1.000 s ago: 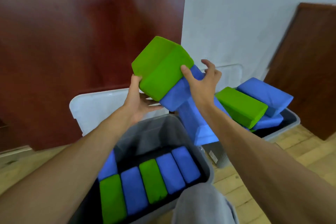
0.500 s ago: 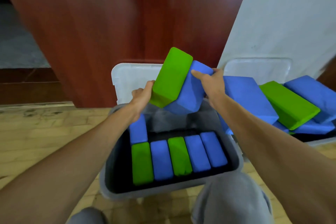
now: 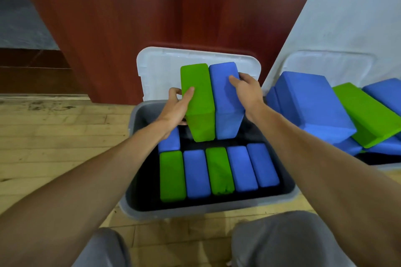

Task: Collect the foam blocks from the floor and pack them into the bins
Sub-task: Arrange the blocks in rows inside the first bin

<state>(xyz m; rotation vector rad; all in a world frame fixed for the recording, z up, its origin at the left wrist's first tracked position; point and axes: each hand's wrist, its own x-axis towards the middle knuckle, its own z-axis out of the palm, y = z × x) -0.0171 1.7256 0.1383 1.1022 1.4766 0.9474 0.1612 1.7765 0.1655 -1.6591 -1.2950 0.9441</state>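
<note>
A green foam block (image 3: 198,102) and a blue foam block (image 3: 225,102) are held side by side, long faces pressed together and nearly upright, over the far half of the grey bin (image 3: 195,210). Both are matte, smooth-skinned bricks with softly rounded edges; their lower ends are seen inside the bin's mouth.

The green one is gripped by the left hand (image 3: 176,107) from nine o'clock, with the thumb laid across its near face and the fingers curled round its outer edge. The blue one is gripped by the right hand (image 3: 247,90) from three o'clock in the same way – thumb on the face, fingers wrapped over the far side.

Below the pair, at six o'clock, a row of five blocks (image 3: 219,170) is packed flat along the bin's near wall: green, blue, green, blue, blue. A single blue block (image 3: 170,142) is tucked in at the row's eleven o'clock, partly hidden by the left wrist.

A white lid (image 3: 160,65) is propped behind the bin at twelve o'clock. At three o'clock a second bin (image 3: 386,166) is heaped with loose blue and green blocks – a large blue block (image 3: 312,104) is nearest. The wooden floor (image 3: 54,136) is seen at nine o'clock.
</note>
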